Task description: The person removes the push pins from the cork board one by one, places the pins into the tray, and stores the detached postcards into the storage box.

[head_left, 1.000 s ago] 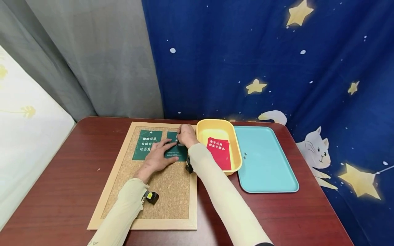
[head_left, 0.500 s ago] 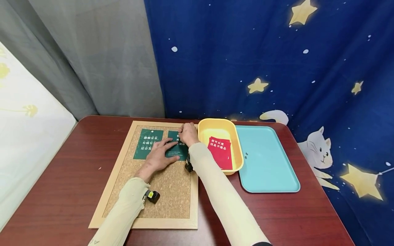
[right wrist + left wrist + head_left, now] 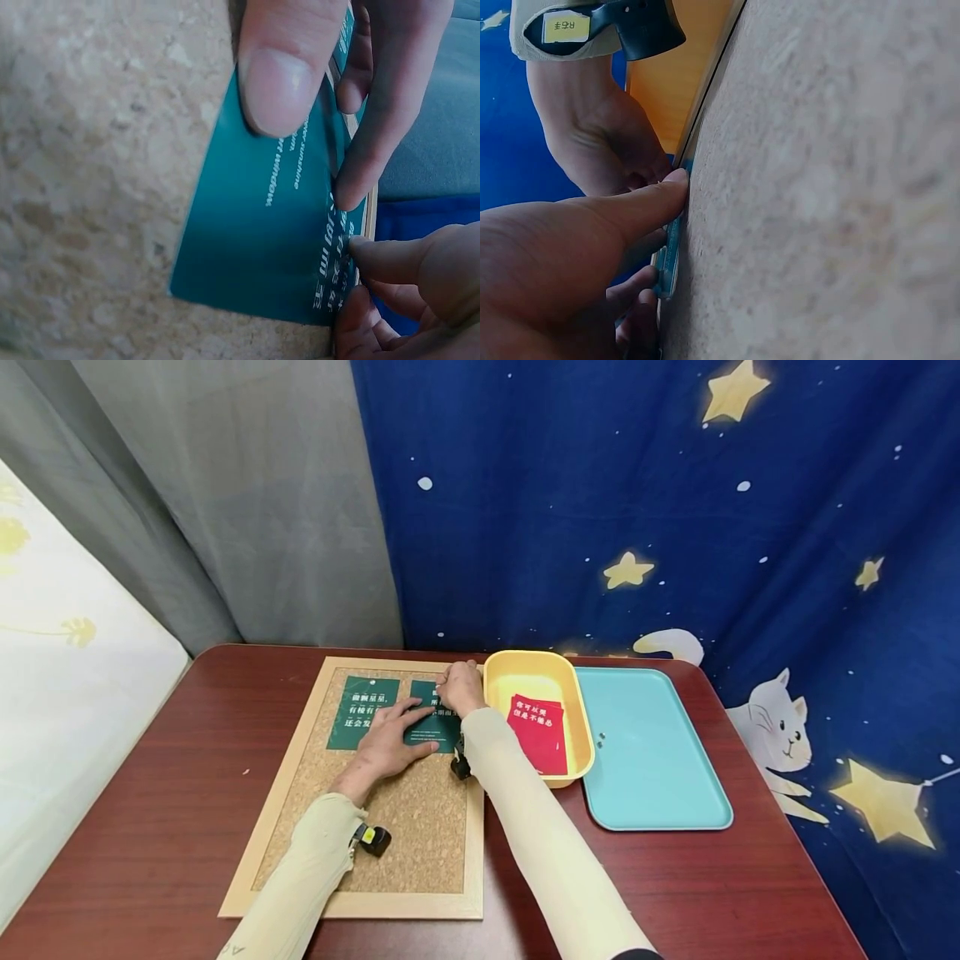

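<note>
Two green cards with white lettering lie side by side on the upper half of a wood-framed cork board (image 3: 405, 827). My left hand (image 3: 384, 745) rests across the right-hand green card (image 3: 426, 737), thumb and fingers spread and touching it. It partly covers the left-hand green card (image 3: 352, 727), which has a small pale dot near its top. My right hand (image 3: 461, 687) is at the upper right of the right-hand card, fingers bent, thumb tip against the card in the right wrist view. Whatever lies between those fingertips is hidden.
A yellow bin (image 3: 536, 675) holding red cards (image 3: 538, 747) stands beside the board's right edge. Right of that lies a blue tray (image 3: 660, 760) with tiny metallic pieces (image 3: 601, 740) near its left side. Everything is on a reddish-brown table (image 3: 135, 785) before curtains.
The view has shifted slightly. Both hands stay at the right-hand green card, the right one moving only slightly at its top; slightly more of the card's lettering shows.
</note>
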`<state>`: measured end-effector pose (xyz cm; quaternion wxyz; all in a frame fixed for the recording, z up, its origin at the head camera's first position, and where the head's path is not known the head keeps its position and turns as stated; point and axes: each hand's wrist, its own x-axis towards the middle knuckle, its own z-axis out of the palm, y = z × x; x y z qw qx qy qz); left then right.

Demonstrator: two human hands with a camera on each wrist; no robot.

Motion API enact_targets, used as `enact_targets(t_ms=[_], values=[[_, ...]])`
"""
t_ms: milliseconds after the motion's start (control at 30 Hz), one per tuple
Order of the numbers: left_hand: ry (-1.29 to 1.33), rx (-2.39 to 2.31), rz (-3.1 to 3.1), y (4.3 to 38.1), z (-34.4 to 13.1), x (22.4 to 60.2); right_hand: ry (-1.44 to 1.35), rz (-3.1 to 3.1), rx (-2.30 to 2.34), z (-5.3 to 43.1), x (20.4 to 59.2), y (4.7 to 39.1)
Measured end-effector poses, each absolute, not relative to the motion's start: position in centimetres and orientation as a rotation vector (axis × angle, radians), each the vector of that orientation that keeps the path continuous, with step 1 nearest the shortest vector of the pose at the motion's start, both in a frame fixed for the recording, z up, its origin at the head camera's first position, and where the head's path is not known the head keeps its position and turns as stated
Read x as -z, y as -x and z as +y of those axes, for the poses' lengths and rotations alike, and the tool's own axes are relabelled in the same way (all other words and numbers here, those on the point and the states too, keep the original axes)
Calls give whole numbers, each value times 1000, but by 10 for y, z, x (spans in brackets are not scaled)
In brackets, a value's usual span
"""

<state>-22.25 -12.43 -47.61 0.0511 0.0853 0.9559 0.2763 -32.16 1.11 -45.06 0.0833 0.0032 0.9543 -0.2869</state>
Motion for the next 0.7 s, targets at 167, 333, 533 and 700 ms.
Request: enact_targets(t_ms=[167,333,533,700], values=[[-261,-849,2904,223,-125,476,3,2843,867,13,448,321],[-261,-854,2904,223,-126,477,75,2841,977,14,450,320],[-260,-859,2893,223,-125,477,135,2863,1109,15,451,319],[-266,-861,2897,223,-125,477,177,2834,1237,16,446,320]])
